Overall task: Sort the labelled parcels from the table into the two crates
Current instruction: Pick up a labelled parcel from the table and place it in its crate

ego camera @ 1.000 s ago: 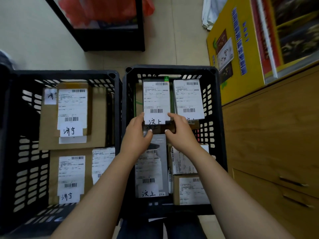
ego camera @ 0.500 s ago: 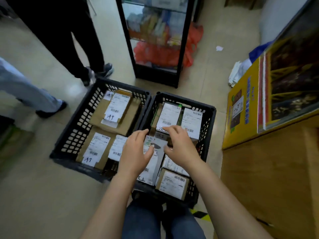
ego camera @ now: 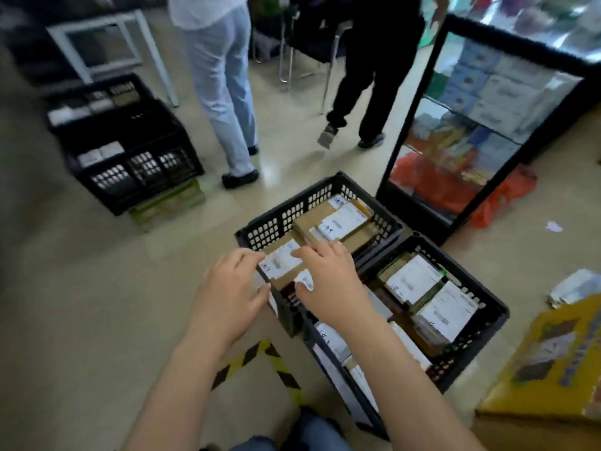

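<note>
The fingers of my left hand curl at the left edge of a brown cardboard parcel, with the thumb pinching its near corner. Those of my right hand lie spread over its white label, thumb tucked at the near edge, and through the blur I cannot tell whether they clamp or only press. The parcel sits at the near corner of the left crate, on top of other parcels. The right crate stands just beside it, also stocked. I judge the parcel light, stiff and flat, its label slick, so I would take hold by opposite edges, not by the face.
</note>
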Motion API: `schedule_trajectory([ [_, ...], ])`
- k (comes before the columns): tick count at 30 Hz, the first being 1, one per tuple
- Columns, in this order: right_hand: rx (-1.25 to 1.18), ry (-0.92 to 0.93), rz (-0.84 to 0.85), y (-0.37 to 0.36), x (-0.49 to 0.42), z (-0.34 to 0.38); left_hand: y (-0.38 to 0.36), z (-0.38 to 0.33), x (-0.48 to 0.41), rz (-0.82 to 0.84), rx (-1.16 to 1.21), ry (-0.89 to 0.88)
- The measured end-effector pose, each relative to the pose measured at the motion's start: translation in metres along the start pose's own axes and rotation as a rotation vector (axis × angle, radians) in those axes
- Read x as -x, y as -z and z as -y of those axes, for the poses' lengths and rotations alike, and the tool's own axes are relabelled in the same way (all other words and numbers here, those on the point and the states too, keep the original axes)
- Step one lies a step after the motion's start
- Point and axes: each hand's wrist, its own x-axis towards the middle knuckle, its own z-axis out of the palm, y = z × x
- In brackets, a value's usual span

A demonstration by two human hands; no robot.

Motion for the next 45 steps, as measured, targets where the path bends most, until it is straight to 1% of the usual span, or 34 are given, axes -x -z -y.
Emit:
schedule_trajectory([
  [3,0.009,0.162,0.039,-0.005,-0.019,0.067,0.045,0.038,0.032,-0.080,-0.025,0.109],
  [5,0.017,0.271,0.069,-0.011,-0.029,0.118,0.077,0.067,0.057,-0.111,-0.026,0.182],
  [8,0.021,0.423,0.088,-0.023,-0.040,0.200,0.128,0.114,0.099,-0.209,-0.047,0.279],
  [10,0.033,0.526,0.089,-0.033,-0.045,0.258,0.166,0.146,0.128,-0.274,-0.101,0.347],
  [15,0.051,0.761,0.097,-0.062,-0.046,0.396,0.251,0.218,0.204,-0.371,-0.315,0.477],
  [20,0.052,0.963,0.110,-0.082,-0.040,0.509,0.315,0.268,0.277,-0.456,-0.377,0.608],
  [27,0.030,1.184,0.132,-0.104,-0.037,0.630,0.376,0.314,0.345,-0.548,-0.476,0.789],
  [33,-0.010,1.329,0.164,-0.133,-0.050,0.722,0.418,0.367,0.371,-0.587,-0.512,0.927],
  [39,-0.024,1.431,0.172,-0.168,-0.096,0.818,0.466,0.449,0.367,-0.632,-0.546,1.030],
  [45,-0.051,1.492,0.162,-0.197,-0.171,0.913,0.522,0.542,0.339,-0.674,-0.555,1.076],
])
